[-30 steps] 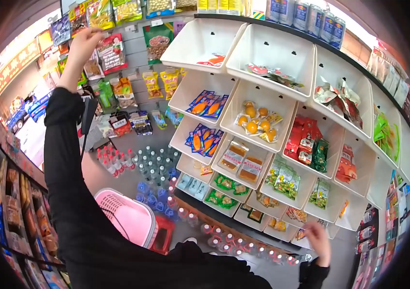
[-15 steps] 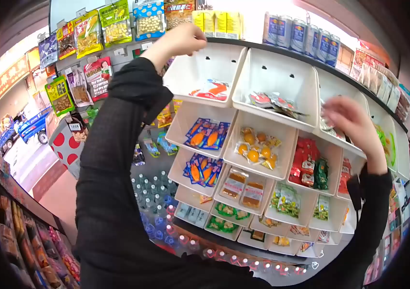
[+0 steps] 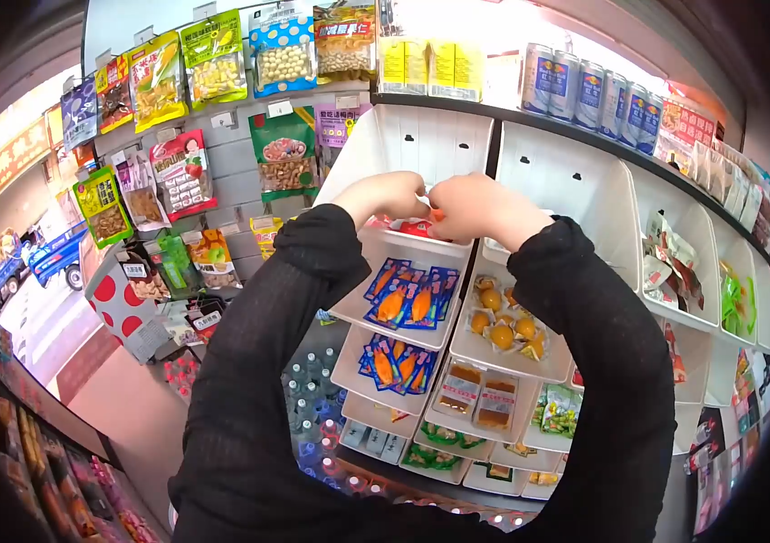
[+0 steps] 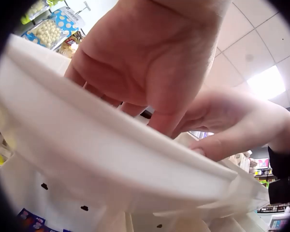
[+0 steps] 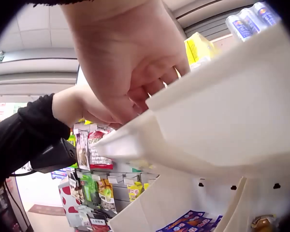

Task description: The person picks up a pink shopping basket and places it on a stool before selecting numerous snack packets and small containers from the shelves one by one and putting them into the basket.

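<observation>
The left hand (image 3: 389, 195) and the right hand (image 3: 484, 208) are meeting over the front of the top-left white bin (image 3: 435, 136), with their fingers dipping inside. Red packets (image 3: 412, 226) are lying in that bin, just under and beside the fingertips. The left hand's grip is bending downward with its fingers slightly apart; the bin's front is hiding the tips, so I cannot tell whether it is holding anything. The right hand's grip is curling further closed, its fingers bunching near the left hand's; a small orange patch is showing between the hands, but I cannot tell whether the fingers are pinching it or only touching it.

The head view is showing the red packets, which the bin's front is concealing in both wrist views. It is also showing blue packets (image 3: 421, 299) lying in the bin below, and cans (image 3: 589, 90) standing on the ledge above the bins. The left wrist view is looking up at the bin's outer front and is catching the right thumb resting at the rim, plus 1 lit ceiling panel (image 4: 267, 83). The right wrist view is revealing the right hand's curling fingers from the palm side and a black device (image 5: 53, 157) sitting by the left sleeve (image 5: 29, 130).
</observation>
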Tool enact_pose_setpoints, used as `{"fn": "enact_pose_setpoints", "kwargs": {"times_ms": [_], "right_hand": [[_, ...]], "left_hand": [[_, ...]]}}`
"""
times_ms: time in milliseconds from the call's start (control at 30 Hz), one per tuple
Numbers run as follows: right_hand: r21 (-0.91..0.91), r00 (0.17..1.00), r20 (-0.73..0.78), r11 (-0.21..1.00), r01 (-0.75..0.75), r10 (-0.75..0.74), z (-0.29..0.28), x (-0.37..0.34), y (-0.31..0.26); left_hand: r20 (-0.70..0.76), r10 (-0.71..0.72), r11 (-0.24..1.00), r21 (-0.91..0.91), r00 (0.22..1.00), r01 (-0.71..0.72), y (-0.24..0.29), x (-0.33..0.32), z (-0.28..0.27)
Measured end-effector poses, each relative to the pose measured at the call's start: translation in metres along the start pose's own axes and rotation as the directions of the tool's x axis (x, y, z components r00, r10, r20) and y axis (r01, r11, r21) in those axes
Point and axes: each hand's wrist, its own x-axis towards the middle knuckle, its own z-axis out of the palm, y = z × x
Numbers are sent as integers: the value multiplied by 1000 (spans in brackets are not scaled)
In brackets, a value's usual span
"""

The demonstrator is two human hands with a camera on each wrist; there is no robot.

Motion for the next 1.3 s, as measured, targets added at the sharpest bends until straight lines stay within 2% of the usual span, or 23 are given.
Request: {"fn": "enact_pose_setpoints", "kwargs": {"times_ms": [67, 100, 133, 233, 333, 433, 467, 500, 533, 633, 667, 733, 767, 800, 833, 867, 933, 1000, 1067, 1133, 1200, 1267, 1300], "right_hand": [[-124, 991, 129, 992, -10, 26, 5, 8, -1], [-137, 984, 175, 991, -5, 29, 6, 10, -2], [-137, 983, 180, 991, -2, 27, 7, 12, -4], [-155, 982, 185, 988, -17, 45, 5, 12, -7], [-67, 964, 259, 997, -41, 57, 1, 13, -7], [-83, 979, 201, 997, -2, 19, 2, 14, -5], [-104, 996, 87, 995, -3, 12, 4, 14, -2], [-123, 1000, -27, 992, -5, 2, 4, 14, 0], [-120, 1000, -23, 993, -4, 1, 4, 14, 1], [-142, 962, -268, 987, -80, 40, 0, 14, 3], [-140, 963, -265, 987, -81, 42, -3, 14, 4], [-102, 917, -393, 989, -110, 61, -8, 16, 6], [-121, 885, -465, 988, -93, 26, -9, 15, 6], [-119, 887, -461, 989, -88, 23, -11, 14, 4], [-120, 867, -497, 990, -74, 4, -14, 12, 1], [-122, 847, -532, 991, -59, -16, -16, 10, -2], [-164, 829, -555, 986, -26, -71, -19, 0, -12], [-255, 713, -664, 965, 66, -225, -17, -6, -18], [-247, 748, -634, 968, 46, -198, -19, -15, -27], [-171, 664, -707, 970, 172, -242, -22, -26, -39], [-140, 619, -732, 953, 270, -283, -23, -31, -35], [-245, 342, -865, 905, 348, -366, -19, -31, -26], [-156, 363, -893, 939, 308, -267, -15, -39, -29]], "left_hand": [[-66, 18, 999, -37, 998, -20, -8, 5, 1], [2, -63, 998, -14, 998, 63, -7, 5, -4], [70, -145, 989, 15, 987, 144, -7, 5, -6], [140, -171, 980, -78, 975, 183, -10, 8, -4], [103, -143, 984, -93, 984, 152, -11, 10, -2], [56, -123, 967, -217, 991, 132, -14, 11, -3], [56, -124, 967, -218, 991, 133, -15, 12, -4], [48, -133, 934, -327, 990, 142, -15, 11, -5], [44, -143, 890, -432, 989, 148, -15, 10, -6], [1, -181, 881, -444, 984, 162, -12, 10, -13], [-32, -224, 882, -433, 974, 189, -9, 9, -17], [43, -238, 827, -515, 970, 226, -6, 6, -20], [94, -217, 694, -686, 972, 221, -4, 3, -20], [138, -187, 525, -823, 973, 218, -5, 1, -18], [133, -77, 394, -907, 988, 152, -5, 0, -16], [135, -83, 388, -908, 987, 157, -7, -2, -18], [6, 164, 136, -991, 986, -16, -8, -11, -22], [-235, 160, -34, -972, 959, -233, 0, -25, -23], [-352, 95, -112, -933, 931, -341, 0, -39, -24], [-463, 3, 29, -886, 886, -463, 8, -60, -23], [-521, 58, -30, -854, 852, -520, 9, -78, -18], [-587, 17, -63, -808, 809, -585, 18, -103, -11], [-609, -18, -28, -793, 793, -609, 24, -116, -6]]}}
